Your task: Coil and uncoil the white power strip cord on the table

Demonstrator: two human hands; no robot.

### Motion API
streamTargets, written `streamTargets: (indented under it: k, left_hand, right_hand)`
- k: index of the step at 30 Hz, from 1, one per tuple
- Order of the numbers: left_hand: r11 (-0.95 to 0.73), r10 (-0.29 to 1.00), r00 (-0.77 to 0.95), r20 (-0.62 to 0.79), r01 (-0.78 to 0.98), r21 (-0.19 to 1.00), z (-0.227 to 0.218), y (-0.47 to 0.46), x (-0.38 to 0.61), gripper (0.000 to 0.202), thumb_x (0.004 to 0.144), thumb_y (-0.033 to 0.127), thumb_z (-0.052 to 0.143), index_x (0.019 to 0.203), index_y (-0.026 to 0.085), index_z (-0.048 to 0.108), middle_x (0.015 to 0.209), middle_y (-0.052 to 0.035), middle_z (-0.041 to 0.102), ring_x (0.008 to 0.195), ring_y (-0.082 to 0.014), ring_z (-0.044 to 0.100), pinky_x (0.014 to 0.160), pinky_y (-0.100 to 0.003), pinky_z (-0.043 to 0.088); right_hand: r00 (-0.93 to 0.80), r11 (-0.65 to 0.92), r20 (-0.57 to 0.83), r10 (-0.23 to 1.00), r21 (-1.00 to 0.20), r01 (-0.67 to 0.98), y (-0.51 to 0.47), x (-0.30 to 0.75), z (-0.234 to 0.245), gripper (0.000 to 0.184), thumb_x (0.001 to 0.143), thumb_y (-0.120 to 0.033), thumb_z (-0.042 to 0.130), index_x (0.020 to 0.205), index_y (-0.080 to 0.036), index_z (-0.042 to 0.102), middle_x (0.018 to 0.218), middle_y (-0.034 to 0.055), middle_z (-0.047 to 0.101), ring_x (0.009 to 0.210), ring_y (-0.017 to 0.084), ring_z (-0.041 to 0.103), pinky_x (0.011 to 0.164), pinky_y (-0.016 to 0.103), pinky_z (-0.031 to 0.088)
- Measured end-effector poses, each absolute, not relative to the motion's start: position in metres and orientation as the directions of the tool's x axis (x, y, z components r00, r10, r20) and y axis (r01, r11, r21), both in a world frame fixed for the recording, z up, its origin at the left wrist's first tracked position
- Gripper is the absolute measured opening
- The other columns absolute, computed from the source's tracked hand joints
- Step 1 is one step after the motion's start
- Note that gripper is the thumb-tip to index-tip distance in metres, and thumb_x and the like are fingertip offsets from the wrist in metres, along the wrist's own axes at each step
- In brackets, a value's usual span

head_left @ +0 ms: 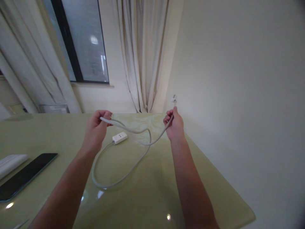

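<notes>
A white power strip [119, 137] lies on the greenish table, its grey-white cord [124, 178] curving in a wide loop towards me. My left hand [98, 125] is closed on a doubled-back bend of this cord, held above the table's far side. Between my hands the cord hangs in slack curves and crosses itself. My right hand [174, 122] grips the cord near its other end, thumb pointing up. Just beyond my right fingertips is a small white piece [174, 98], seen against the wall; whether it is the cord's plug or a wall fitting I cannot tell.
To the left, a dark flat tablet-like device [26, 175] lies beside a white flat object [11, 163]. A bare wall [238, 95] runs along the table's right edge. Behind the far edge hang beige curtains [143, 54] next to a dark-framed window [85, 41].
</notes>
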State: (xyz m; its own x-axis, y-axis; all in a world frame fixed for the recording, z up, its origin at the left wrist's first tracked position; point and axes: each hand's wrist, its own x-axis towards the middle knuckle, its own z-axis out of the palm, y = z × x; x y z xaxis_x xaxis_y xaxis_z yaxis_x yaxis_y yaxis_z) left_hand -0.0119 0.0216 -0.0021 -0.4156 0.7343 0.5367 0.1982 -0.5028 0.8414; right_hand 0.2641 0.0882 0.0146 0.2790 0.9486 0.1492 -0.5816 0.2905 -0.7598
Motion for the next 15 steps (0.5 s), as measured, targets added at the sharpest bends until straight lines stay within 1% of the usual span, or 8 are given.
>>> streamTargets:
  k: [2, 4, 7, 8, 10, 12, 13, 15]
  left_hand:
    - [-0.486, 0.771, -0.332, 0.543, 0.243, 0.839, -0.002, 0.022, -0.016, 0.028, 0.089, 0.048, 0.072, 0.095, 0.021, 0.072, 0.089, -0.0036, 0.070, 0.075, -0.0166, 0.065, 0.068, -0.027, 0.053]
    - [-0.467, 0.803, -0.233, 0.549, 0.325, 0.822, -0.005, 0.024, -0.018, 0.027, 0.087, 0.045, 0.073, 0.099, 0.021, 0.075, 0.093, -0.0068, 0.076, 0.082, -0.0213, 0.071, 0.071, -0.031, 0.056]
    - [-0.439, 0.832, -0.175, 0.526, 0.372, 0.818, -0.011, 0.027, -0.021, 0.026, 0.086, 0.042, 0.073, 0.101, 0.021, 0.076, 0.092, -0.0093, 0.080, 0.088, -0.0260, 0.076, 0.074, -0.034, 0.059]
    - [-0.422, 0.839, -0.173, 0.516, 0.392, 0.817, -0.012, 0.028, -0.022, 0.025, 0.087, 0.042, 0.071, 0.100, 0.021, 0.076, 0.091, -0.0093, 0.080, 0.084, -0.0255, 0.077, 0.072, -0.034, 0.059]
    - [-0.366, 0.851, -0.186, 0.491, 0.460, 0.809, -0.011, 0.026, -0.022, 0.025, 0.091, 0.045, 0.067, 0.095, 0.021, 0.076, 0.089, -0.0093, 0.081, 0.066, -0.0223, 0.075, 0.060, -0.031, 0.056]
    - [-0.293, 0.866, -0.214, 0.452, 0.515, 0.806, -0.007, 0.021, -0.021, 0.030, 0.093, 0.050, 0.066, 0.092, 0.021, 0.074, 0.087, -0.0098, 0.082, 0.047, -0.0180, 0.065, 0.048, -0.029, 0.048]
    - [-0.264, 0.874, -0.235, 0.425, 0.505, 0.822, -0.004, 0.018, -0.020, 0.032, 0.092, 0.052, 0.067, 0.092, 0.020, 0.073, 0.085, -0.0102, 0.083, 0.042, -0.0161, 0.059, 0.043, -0.028, 0.044]
    - [-0.237, 0.884, -0.293, 0.364, 0.391, 0.889, 0.002, 0.015, -0.019, 0.034, 0.090, 0.053, 0.073, 0.094, 0.019, 0.073, 0.076, -0.0091, 0.080, 0.037, -0.0124, 0.050, 0.038, -0.025, 0.038]
  right_hand:
    - [0.305, 0.324, 0.156, 0.939, -0.696, -0.641, 0.088, 0.267, 0.017, 0.041, 0.092, -0.052, 0.078, 0.075, -0.022, 0.055, 0.064, -0.0072, 0.059, 0.050, 0.007, 0.049, 0.051, 0.021, 0.042]
    - [0.356, 0.348, 0.134, 0.925, -0.676, -0.649, 0.087, 0.266, 0.016, 0.037, 0.094, -0.049, 0.075, 0.077, -0.022, 0.056, 0.065, -0.0061, 0.061, 0.053, 0.007, 0.053, 0.053, 0.020, 0.045]
    - [0.383, 0.330, 0.114, 0.917, -0.756, -0.566, 0.089, 0.260, 0.011, 0.035, 0.094, -0.051, 0.073, 0.078, -0.022, 0.062, 0.071, -0.0027, 0.068, 0.057, 0.009, 0.058, 0.055, 0.021, 0.046]
    - [0.368, 0.313, 0.120, 0.922, -0.791, -0.526, 0.089, 0.258, 0.009, 0.036, 0.093, -0.052, 0.073, 0.078, -0.021, 0.064, 0.073, -0.0019, 0.070, 0.058, 0.009, 0.057, 0.055, 0.022, 0.045]
    - [0.316, 0.284, 0.144, 0.938, -0.842, -0.458, 0.089, 0.253, 0.006, 0.037, 0.089, -0.056, 0.074, 0.079, -0.020, 0.068, 0.076, -0.0001, 0.073, 0.057, 0.009, 0.056, 0.055, 0.023, 0.044]
    - [0.264, 0.289, 0.193, 0.945, -0.870, -0.400, 0.087, 0.248, 0.005, 0.040, 0.086, -0.059, 0.076, 0.081, -0.019, 0.072, 0.080, 0.0022, 0.076, 0.057, 0.009, 0.054, 0.055, 0.024, 0.043]
    - [0.249, 0.309, 0.226, 0.942, -0.876, -0.370, 0.085, 0.246, 0.005, 0.042, 0.086, -0.061, 0.075, 0.083, -0.019, 0.074, 0.083, 0.0035, 0.077, 0.057, 0.009, 0.053, 0.056, 0.024, 0.042]
    - [0.251, 0.375, 0.306, 0.919, -0.874, -0.308, 0.081, 0.242, 0.006, 0.046, 0.088, -0.064, 0.072, 0.085, -0.019, 0.075, 0.087, 0.0056, 0.079, 0.058, 0.009, 0.052, 0.057, 0.026, 0.042]
